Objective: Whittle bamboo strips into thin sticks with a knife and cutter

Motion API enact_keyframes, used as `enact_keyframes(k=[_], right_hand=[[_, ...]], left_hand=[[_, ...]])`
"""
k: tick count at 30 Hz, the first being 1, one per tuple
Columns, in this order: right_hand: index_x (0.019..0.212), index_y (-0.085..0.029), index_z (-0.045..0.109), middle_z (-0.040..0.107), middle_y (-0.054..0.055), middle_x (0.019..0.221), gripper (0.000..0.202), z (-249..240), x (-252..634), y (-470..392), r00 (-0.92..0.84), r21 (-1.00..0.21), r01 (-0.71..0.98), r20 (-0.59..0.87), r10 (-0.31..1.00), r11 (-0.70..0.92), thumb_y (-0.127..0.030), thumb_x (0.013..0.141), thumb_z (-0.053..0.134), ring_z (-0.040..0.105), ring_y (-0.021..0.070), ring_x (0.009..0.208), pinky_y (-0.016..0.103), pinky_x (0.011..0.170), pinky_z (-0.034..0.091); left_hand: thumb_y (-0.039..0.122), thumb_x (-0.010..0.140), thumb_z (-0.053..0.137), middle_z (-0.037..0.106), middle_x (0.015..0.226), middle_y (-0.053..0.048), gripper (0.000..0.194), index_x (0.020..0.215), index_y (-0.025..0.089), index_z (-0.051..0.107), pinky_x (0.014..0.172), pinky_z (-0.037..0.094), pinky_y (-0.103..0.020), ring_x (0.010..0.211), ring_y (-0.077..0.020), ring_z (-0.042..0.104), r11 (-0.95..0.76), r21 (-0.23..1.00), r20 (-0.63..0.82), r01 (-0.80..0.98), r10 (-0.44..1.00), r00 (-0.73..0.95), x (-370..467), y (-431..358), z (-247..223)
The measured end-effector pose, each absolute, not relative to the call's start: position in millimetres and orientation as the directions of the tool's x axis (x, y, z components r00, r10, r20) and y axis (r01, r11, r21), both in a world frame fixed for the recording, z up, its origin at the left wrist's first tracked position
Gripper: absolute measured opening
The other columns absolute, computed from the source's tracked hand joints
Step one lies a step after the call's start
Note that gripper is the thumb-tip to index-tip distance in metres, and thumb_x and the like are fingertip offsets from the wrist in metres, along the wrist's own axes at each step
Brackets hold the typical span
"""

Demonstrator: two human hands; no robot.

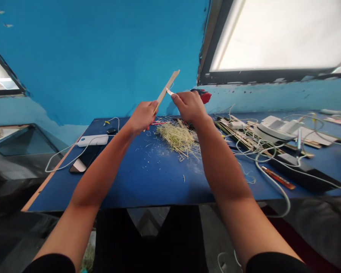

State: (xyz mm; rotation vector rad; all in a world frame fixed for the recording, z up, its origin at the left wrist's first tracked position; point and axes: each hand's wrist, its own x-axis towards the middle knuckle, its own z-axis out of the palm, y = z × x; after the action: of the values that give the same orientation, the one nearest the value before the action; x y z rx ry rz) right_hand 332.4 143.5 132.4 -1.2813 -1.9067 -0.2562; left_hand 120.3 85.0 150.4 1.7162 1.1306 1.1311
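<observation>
My left hand point(143, 116) is closed around the lower part of a flat, pale strip of wood or bamboo point(168, 81), which tilts up and to the right above the table. In my right hand point(190, 106) is a knife, its short bright blade point(169, 91) lying against or very near the strip's middle. A black-and-red piece point(205, 96) juts out behind the right hand, in line with the blade; whether it is the handle's end I cannot tell. Under the hands a heap of thin, pale green shavings point(176, 137) lies on the blue table point(156, 182).
To the left are a white power strip point(93, 140) with its cable and a dark phone point(81, 165). Tangled white cables point(261, 151), long strips, a white model-like object point(275, 129) and an orange-red flat stick point(278, 178) crowd the right. A blue wall point(110, 57) rises behind.
</observation>
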Motion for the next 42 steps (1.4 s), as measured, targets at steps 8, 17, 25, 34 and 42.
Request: enact_keyframes(k=[8,17,25,34,42], right_hand=[[0.068,-0.027,0.04,0.048,0.007,0.07,0.064,137,351,148,-0.071,-0.276,0.884,0.72,0.69,0.378,-0.076,0.107,0.025,0.051,0.0262,0.077,0.044,0.082,0.036],[0.069,-0.027,0.045,0.052,0.009,0.07,0.068,137,361,150,-0.036,-0.277,0.899,0.726,0.687,0.34,-0.079,0.106,0.022,0.052,0.0263,0.077,0.043,0.079,0.036],[0.076,-0.025,0.064,0.06,0.013,0.073,0.075,128,403,168,0.138,-0.396,0.894,0.689,0.712,0.21,-0.077,0.107,0.022,0.059,0.03,0.081,0.045,0.078,0.039],[0.064,-0.027,0.052,0.059,0.012,0.075,0.052,118,419,171,0.124,-0.364,0.924,0.579,0.806,0.119,-0.061,0.104,0.048,0.054,0.0267,0.075,0.041,0.073,0.035],[0.066,-0.027,0.039,0.046,0.003,0.066,0.051,131,348,154,-0.169,-0.266,0.853,0.672,0.721,0.448,-0.058,0.105,0.044,0.037,0.0204,0.065,0.038,0.068,0.028]], left_hand=[[0.029,0.116,0.042,0.041,0.044,0.004,0.05,0.066,0.022,0.047,0.043,0.019,-0.023,0.033,-0.0053,0.032,-0.293,0.915,0.216,0.276,0.936,0.279,122,82,150],[0.03,0.115,0.043,0.041,0.044,0.003,0.052,0.064,0.022,0.047,0.041,0.02,-0.023,0.033,-0.0052,0.031,-0.31,0.902,0.215,0.301,0.926,0.31,122,80,150],[0.033,0.115,0.046,0.041,0.044,0.003,0.05,0.066,0.022,0.05,0.042,0.017,-0.024,0.032,-0.0055,0.03,-0.289,0.878,0.117,0.382,0.902,0.415,115,73,158],[0.029,0.113,0.043,0.056,0.053,0.001,0.04,0.076,0.022,0.055,0.042,0.032,-0.027,0.038,-0.0099,0.047,-0.301,0.917,0.247,0.261,0.944,0.219,119,104,138],[0.015,0.095,0.05,0.054,0.053,0.003,0.022,0.077,0.022,0.06,0.043,0.037,-0.03,0.038,-0.0116,0.048,-0.3,0.92,0.283,0.252,0.954,0.102,111,128,127]])
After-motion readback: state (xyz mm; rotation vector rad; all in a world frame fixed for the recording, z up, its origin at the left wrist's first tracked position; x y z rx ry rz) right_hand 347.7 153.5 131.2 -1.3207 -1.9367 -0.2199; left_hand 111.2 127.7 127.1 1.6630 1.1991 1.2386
